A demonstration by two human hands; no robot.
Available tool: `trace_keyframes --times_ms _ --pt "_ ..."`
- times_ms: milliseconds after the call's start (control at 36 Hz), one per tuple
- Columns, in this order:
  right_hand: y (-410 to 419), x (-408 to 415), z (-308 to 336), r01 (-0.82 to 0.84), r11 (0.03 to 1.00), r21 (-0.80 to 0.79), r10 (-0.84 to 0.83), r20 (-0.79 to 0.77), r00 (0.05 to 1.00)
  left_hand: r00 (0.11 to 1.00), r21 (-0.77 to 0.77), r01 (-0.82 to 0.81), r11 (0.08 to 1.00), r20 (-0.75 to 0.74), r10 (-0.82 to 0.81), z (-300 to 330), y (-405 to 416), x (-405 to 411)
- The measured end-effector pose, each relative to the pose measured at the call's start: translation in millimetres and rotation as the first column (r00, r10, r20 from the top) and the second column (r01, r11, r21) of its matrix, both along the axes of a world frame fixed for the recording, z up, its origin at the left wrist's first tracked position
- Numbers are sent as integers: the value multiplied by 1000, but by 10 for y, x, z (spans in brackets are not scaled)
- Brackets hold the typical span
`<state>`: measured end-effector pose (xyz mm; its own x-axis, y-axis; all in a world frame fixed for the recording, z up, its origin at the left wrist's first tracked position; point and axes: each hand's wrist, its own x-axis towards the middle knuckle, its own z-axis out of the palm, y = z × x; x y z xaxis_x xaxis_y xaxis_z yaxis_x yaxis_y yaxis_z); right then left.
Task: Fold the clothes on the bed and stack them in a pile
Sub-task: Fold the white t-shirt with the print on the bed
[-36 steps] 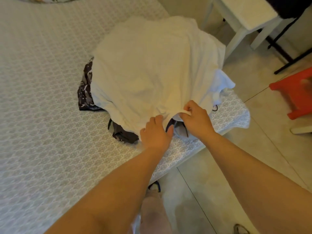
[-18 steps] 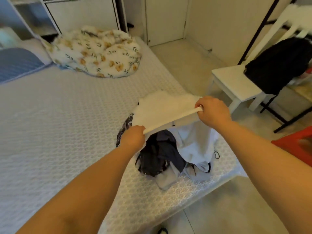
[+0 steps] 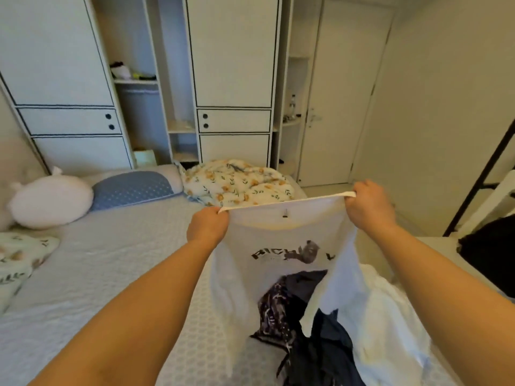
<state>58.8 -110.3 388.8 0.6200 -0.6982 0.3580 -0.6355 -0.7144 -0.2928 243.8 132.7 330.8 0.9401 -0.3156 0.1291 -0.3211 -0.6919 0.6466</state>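
Note:
A white T-shirt (image 3: 281, 238) with a dark print hangs stretched in the air in front of me, above the bed (image 3: 97, 268). My left hand (image 3: 207, 228) grips its top edge at the left end. At the right end my right hand (image 3: 367, 206) grips the same edge. Below the shirt lies a heap of unfolded clothes: a dark patterned garment (image 3: 274, 316), a dark navy one (image 3: 320, 355) and a white one (image 3: 390, 338) at the right.
A floral blanket (image 3: 239, 182), a blue pillow (image 3: 133, 188) and a white round cushion (image 3: 50, 201) lie at the bed's far end. White wardrobes (image 3: 231, 79) stand behind. At the right edge a white chair (image 3: 490, 196) bears a black garment (image 3: 490, 252).
Both hands have lifted the white T-shirt off the heap and spread its top edge wide; its printed side now faces me. The view has tilted up toward the wardrobes.

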Motion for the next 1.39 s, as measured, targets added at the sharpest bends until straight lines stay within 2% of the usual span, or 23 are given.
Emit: trace_keyframes --times_ms 83,167,250,306,361,417,472,556,611,667,750,806,861,917,972,1056,1111,1167,1278,1389 --pt "419 299 225 -36 985 171 16 116 993 992 -123 -36 992 -127 20 274 338 251" --pt "817 556 455 -99 925 367 24 205 979 975 -332 -72 940 -223 -4 578 716 460" --pt "1214 711 623 -212 808 550 -17 380 925 981 -384 30 923 -166 -101 897 1157 709" --pt "1418 752 723 -312 720 620 74 378 923 984 -368 99 925 -105 -147 1102 1495 855" --pt "1571 769 827 -387 621 681 242 303 922 973 -364 158 918 -104 -208 1267 1855 1001" --pt "1695 811 924 -439 534 723 358 277 892 926 -375 212 902 -219 -309 1406 2242 1119" --pt "1790 897 976 -503 441 743 387 348 854 841 -401 272 875 -344 -418 1544 2596 1234" --pt "1978 998 1039 -569 332 752 394 438 808 761 -463 380 801 -337 -555 1709 2992 1347" --pt "2129 1037 1089 -611 298 733 407 482 776 706 -485 463 742 -304 -640 1780 3212 1357" --pt "2309 1072 1133 -622 393 677 403 482 778 714 -456 476 752 -299 -633 1821 3394 1381" --pt "2507 1144 1153 -579 664 473 372 462 805 820 -316 455 832 -214 -530 1846 3593 1398" --pt "2596 1173 1172 -572 724 385 371 482 794 909 -150 405 902 -40 -415 1835 3669 1368" --pt "2677 1172 1212 -562 770 301 414 435 800 949 -87 309 947 99 -301 1806 3742 1345" --pt "2741 1140 1248 -528 835 153 465 315 827 955 -68 263 962 159 -250 1781 3827 1309" --pt "2797 1073 1273 -448 893 -46 449 171 877 958 -61 243 968 173 -229 1776 3925 1238" --pt "2820 954 1276 -336 868 -365 402 122 907 965 -189 190 963 216 -148 1804 4031 1096" --pt "2809 899 1269 -337 825 -453 435 131 891 962 -310 156 938 264 -72 1837 4080 997" --pt "2811 871 1273 -371 802 -468 442 49 895 956 -320 140 937 291 -43 1867 4129 892" --pt "2852 883 1212 -379 829 -412 301 -244 922 947 -56 51 997 321 -30 1828 4237 698" --pt "2965 811 853 -269 894 -357 156 -316 936 890 176 -74 982 456 -14 1517 4322 586"
